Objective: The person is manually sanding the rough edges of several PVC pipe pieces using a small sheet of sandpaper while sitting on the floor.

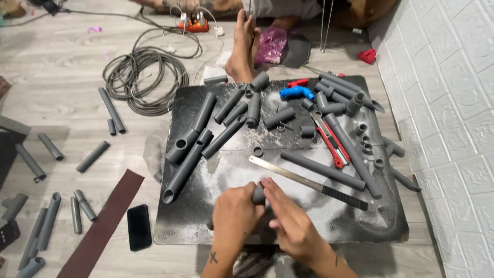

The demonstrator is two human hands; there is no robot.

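Lower centre of frame: left hand (235, 208) closed around a short grey pipe piece (258, 194), right hand (289, 219) curled against it, hacksaw blade (307, 182) just above, black phone (139, 227) lower left.

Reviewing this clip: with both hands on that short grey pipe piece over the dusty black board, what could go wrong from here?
1. The left hand and right hand grip a short grey pipe piece on a black board coated in white dust; the grip might slip.
2. The saw blade lies just beyond the hands; a slip forward may bring fingers onto its edge.
3. Loose pipe rings near the right edge might roll off if the board is jolted.
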